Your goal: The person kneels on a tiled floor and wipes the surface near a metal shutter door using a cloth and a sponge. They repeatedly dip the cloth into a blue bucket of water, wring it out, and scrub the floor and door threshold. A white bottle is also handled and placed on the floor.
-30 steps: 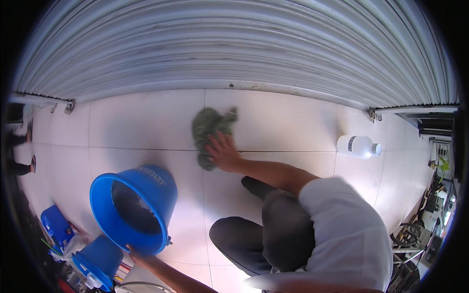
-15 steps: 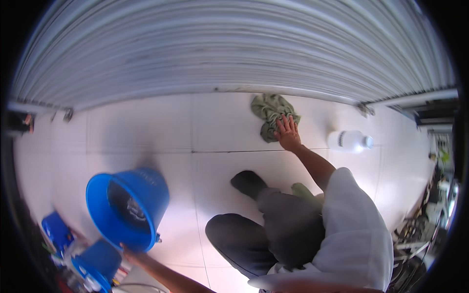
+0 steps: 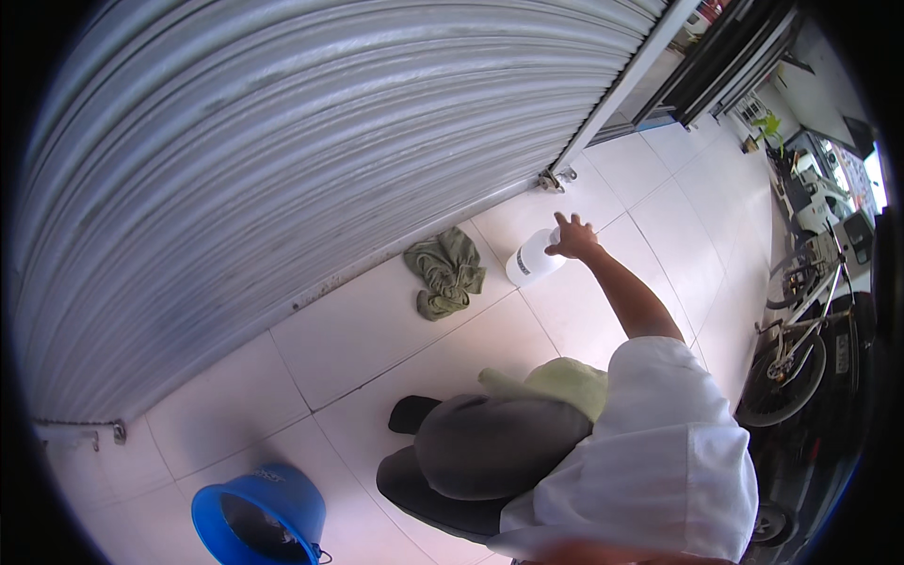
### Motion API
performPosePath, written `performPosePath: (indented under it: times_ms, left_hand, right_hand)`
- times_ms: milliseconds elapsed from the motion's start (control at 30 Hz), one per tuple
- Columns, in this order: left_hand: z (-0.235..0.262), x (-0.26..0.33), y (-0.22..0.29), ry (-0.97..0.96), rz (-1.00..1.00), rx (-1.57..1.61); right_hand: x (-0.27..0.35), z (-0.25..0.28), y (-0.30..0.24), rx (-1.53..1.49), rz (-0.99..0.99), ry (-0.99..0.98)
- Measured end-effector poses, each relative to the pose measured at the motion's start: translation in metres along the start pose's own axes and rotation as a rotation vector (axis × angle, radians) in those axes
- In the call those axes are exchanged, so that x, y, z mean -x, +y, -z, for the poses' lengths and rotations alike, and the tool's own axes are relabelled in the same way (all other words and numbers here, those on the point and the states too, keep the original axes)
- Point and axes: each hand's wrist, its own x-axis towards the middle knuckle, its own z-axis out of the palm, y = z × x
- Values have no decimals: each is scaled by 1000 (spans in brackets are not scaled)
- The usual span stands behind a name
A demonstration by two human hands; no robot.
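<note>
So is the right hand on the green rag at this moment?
No, the right hand is on the white bottle, while the green rag lies apart on the floor tiles by the shutter.

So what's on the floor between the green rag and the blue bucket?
Nothing: the head view shows only bare white tiles between the green rag and the blue bucket.

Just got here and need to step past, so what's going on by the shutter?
A person crouches on the white tiled floor before a closed metal shutter. The right hand reaches out to a white plastic bottle lying on the tiles. A crumpled green rag lies beside it, untouched. A blue bucket stands behind. The left hand is out of view.
</note>
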Motion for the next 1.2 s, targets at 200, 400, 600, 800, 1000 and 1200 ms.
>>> performPosePath:
  times_ms: [200, 400, 600, 800, 1000, 1200]
  left_hand:
    - [-10, 9, 6, -58, -32, 9]
    - [-14, 5, -1, -90, -31, 14]
    - [25, -25, -15, -55, -55, 41]
    - [56, -54, -42, 69, -9, 460]
    - [36, -49, -13, 193, 91, 538]
    - [19, -55, 8, 320, 94, 557]
  right_hand:
    - [-13, -39, 20, -252, 28, 86]
    - [11, -40, -21, -107, 151, 145]
    - [45, -32, -90, 29, 489, 23]
    - [91, -29, -226, -43, 1033, -111]
    - [136, -61, -390, -114, 1319, -53]
    - [166, -71, -507, -127, 1314, -78]
